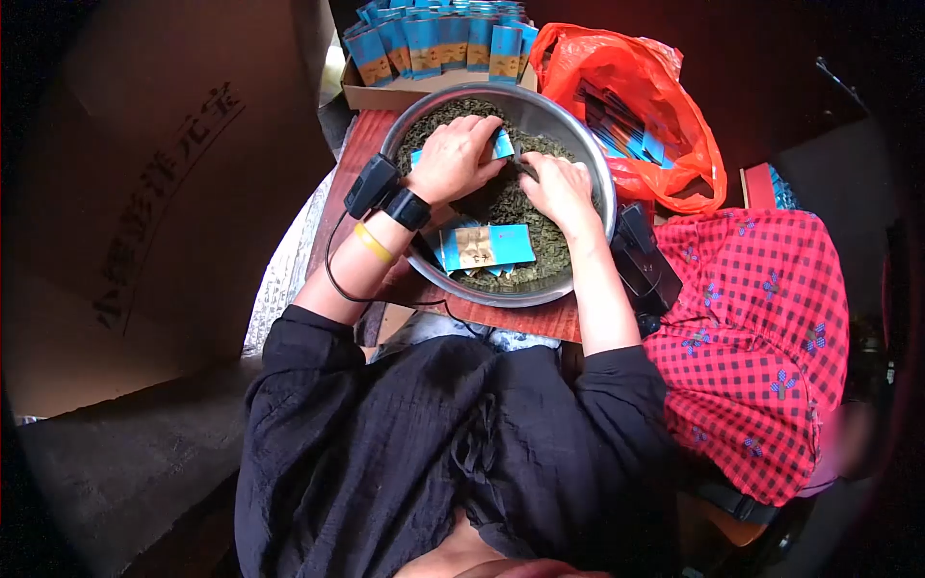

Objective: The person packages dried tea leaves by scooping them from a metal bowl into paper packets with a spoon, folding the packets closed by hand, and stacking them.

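A metal basin holds a bed of dark green dried leaves. My left hand is above the leaves, its fingers closed on a blue packet whose edge shows beside the fingertips. Just to the right, my right hand has bent fingers drawn together near the packet's opening side; what they pinch, if anything, is too small to make out. Toward the front of the basin, a blue and gold packet lies flat over other packets on the leaves. Another blue piece shows partly under my left wrist.
Behind the basin stands a cardboard tray with many upright blue packets. A red plastic bag holding more packets sits at right. The basin rests on a reddish wooden surface. A large carton rises at left; red checked cloth is at right.
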Demonstrator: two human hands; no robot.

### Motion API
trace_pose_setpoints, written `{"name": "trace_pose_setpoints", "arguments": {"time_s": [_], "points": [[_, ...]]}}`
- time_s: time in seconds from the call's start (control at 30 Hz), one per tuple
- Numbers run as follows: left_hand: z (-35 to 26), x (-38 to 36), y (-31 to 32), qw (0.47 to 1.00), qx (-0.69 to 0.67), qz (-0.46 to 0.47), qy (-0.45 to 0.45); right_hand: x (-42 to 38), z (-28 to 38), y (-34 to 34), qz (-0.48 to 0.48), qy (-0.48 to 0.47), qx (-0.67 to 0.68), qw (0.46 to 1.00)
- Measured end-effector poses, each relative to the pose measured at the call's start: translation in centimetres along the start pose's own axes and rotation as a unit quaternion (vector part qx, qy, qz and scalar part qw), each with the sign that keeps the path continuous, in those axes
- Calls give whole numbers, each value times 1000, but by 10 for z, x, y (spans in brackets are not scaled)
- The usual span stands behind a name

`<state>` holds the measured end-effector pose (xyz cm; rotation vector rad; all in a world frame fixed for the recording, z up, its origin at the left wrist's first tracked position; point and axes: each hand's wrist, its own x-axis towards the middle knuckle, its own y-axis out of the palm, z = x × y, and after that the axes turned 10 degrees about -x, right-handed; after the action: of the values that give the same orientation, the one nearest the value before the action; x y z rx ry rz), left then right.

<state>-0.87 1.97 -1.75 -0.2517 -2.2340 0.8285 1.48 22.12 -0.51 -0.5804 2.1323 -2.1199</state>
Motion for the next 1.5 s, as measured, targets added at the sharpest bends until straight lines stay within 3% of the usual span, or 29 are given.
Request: {"name": "trace_pose_setpoints", "arguments": {"time_s": [0.2,0.27,0.33,0.53,0.6,0.63,0.67,0.73,0.8,0.87,1.0,1.07,1.13,1.2,1.27,1.3,1.33,1.4,1.47,1.5], "points": [[-3,1,-6,998,-41,-32,-21,26,7,-23,49,68,129,988],[-3,2,-6,998,-50,-22,-34,42,1,-8,43,88,148,984],[-3,1,-5,997,-59,-13,-49,58,-8,13,79,98,251,960],[-1,1,-6,996,-38,-11,-77,61,-9,28,27,166,160,973],[-5,2,-8,992,-58,14,-115,60,-18,34,69,163,317,932],[-2,1,-5,994,-50,-10,-92,62,-23,38,92,153,402,898],[1,1,-3,996,-41,-35,-68,61,-23,37,94,154,402,897],[1,0,-3,994,-50,-16,-101,57,-20,21,171,155,583,779],[2,0,-3,993,-44,3,-114,51,-12,8,182,163,588,771],[1,1,-4,993,-39,8,-114,51,-13,10,214,70,575,787],[4,0,-3,994,-14,8,-107,51,-20,11,141,111,588,788],[5,1,-3,996,-3,-11,-83,53,-27,13,136,147,609,767],[3,3,-4,993,11,-77,-86,51,-33,9,128,190,665,711],[4,4,-4,993,4,-85,-87,52,-37,12,131,191,676,699],[3,6,-5,980,-35,-174,-90,53,-38,15,110,205,716,658],[3,7,-4,961,-137,-196,-140,54,-40,18,108,197,749,623],[2,8,-5,961,-135,-200,-137,55,-41,22,107,192,749,625],[0,9,-9,923,-255,-223,-180,57,-38,21,116,190,787,575],[8,14,-8,926,-298,-174,-153,56,-33,22,124,198,789,567],[4,12,-10,946,-247,-157,-141,57,-29,24,144,185,785,573]]}}
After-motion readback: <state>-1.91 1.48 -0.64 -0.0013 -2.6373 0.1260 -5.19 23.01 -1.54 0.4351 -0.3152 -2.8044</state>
